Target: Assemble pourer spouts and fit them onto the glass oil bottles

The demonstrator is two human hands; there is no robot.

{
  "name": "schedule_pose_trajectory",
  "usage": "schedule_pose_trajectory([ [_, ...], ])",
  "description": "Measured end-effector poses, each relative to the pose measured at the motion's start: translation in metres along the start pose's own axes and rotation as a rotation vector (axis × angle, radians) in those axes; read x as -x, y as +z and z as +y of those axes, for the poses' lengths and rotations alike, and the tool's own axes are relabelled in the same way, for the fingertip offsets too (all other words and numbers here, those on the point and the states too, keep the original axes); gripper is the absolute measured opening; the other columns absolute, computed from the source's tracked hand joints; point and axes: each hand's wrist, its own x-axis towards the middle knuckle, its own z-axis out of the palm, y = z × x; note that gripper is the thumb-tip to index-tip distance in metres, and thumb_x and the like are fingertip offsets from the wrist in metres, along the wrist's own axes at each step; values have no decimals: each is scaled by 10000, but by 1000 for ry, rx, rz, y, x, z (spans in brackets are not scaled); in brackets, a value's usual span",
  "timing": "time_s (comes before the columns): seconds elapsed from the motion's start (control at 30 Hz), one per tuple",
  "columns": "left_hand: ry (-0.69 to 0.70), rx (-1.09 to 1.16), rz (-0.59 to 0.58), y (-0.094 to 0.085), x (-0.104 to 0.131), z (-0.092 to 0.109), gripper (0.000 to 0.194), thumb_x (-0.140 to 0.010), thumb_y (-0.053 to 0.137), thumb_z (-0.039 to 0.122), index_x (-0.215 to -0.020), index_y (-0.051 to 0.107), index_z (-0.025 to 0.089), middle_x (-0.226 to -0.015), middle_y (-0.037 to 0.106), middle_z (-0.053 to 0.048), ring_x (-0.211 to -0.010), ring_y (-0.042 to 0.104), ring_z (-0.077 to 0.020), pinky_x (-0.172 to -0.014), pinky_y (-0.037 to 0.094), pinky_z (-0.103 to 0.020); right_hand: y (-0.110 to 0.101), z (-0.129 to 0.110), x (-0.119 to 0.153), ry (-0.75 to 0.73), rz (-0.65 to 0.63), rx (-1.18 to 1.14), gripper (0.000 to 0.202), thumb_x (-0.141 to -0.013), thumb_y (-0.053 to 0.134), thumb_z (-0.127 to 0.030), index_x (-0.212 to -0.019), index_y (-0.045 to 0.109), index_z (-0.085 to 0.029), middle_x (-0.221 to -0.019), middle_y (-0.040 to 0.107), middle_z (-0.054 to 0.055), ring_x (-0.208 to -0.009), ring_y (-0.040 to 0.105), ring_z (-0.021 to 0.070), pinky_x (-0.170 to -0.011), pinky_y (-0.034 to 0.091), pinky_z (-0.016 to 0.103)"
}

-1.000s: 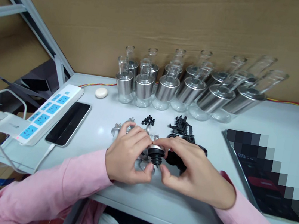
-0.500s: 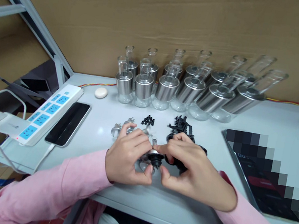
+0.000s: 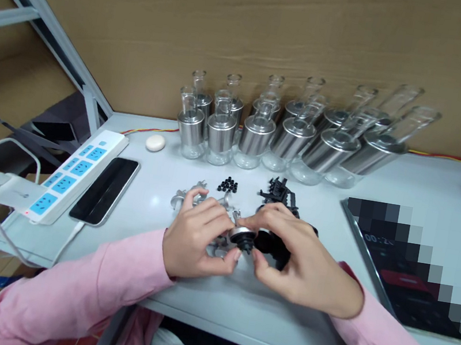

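Between both hands is a bottle stopper (image 3: pixel 242 237) with a silvery metal cap and a ridged black lower part, tilted toward me. My left hand (image 3: pixel 198 237) pinches it from the left, thumb low and index finger at the metal rim. From the other side my right hand (image 3: pixel 292 252) grips it with thumb and fingers. Silvery metal stopper tops (image 3: pixel 179 199) lie beside and partly under my left hand. Round black parts (image 3: pixel 273 249) are half hidden beneath my right hand. Beyond the hands lie small black rings (image 3: pixel 227 184) and a heap of black plastic pieces (image 3: pixel 280 192).
Several glass bottles with metal sleeves (image 3: pixel 257 133) stand in two rows at the back. To the left lie a power strip (image 3: pixel 77 171), a charging phone (image 3: pixel 105 190) and a round white object (image 3: pixel 155 143). A tablet-like screen (image 3: pixel 397 280), partly pixelated, lies right.
The stopper has turned slightly between my fingers and shows more of its metal rim. My right hand has shifted a little; my left hand stays nearly in place.
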Motion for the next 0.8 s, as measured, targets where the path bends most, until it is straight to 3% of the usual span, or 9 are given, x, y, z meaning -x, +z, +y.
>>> schedule_pose_trajectory([
  [0.13,-5,29,60,-1,-1,-1,135,-769,498,305,-760,499,171,-691,580,-3,-667,545,-148,-883,337,-434,-1,0,-1,1,23,-21,275,-737,604,-179,-1006,545,-171,-876,652,47,-814,591,179,-758,439,318],
  [0.27,6,67,79,0,0,-2,136,-779,500,290,-835,518,167,-753,617,-26,-705,575,-162,-881,344,-439,-2,2,-1,-49,101,-44,191,-778,671,-249,-921,568,-177,-848,648,59,-814,580,182,-734,463,317],
  [0.8,87,185,117,3,3,-6,242,-781,584,235,-975,445,199,-862,642,-23,-801,613,-157,-895,367,-410,-5,-1,-1,-128,118,-40,93,-811,642,-210,-841,568,-162,-832,635,79,-791,572,171,-712,490,328],
])
